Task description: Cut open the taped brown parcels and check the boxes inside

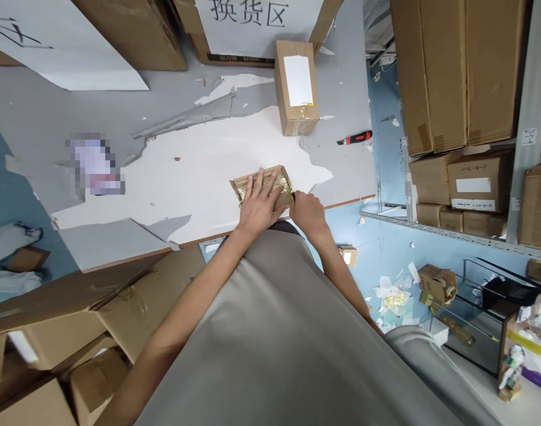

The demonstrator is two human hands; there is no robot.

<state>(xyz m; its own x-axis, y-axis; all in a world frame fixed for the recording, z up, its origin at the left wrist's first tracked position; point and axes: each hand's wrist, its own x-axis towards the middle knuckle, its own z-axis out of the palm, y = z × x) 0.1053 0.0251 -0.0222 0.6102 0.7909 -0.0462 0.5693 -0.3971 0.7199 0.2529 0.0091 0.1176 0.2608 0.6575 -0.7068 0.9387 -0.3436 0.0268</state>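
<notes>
A small, flat cardboard box [240, 182] with shiny clear tape lies near the table's front edge. My left hand [259, 204] presses on it, fingers spread across its top. At the box's right end, my right hand [308, 213] is closed around what looks like a box cutter [293, 195]. Only a little yellow and black of that tool shows; its blade is hidden. Behind both hands stands a taller taped carton [295, 118] with a white label. To the right lies a red-and-black utility knife [358, 138], apart from my hands.
The table [199, 171] has a torn grey covering over white. A blurred-out item [95, 163] lies on its left. Large cartons with paper signs [261, 29] line the back. Open cartons [132, 296] sit at lower left; shelves of boxes [474, 177] stand at right.
</notes>
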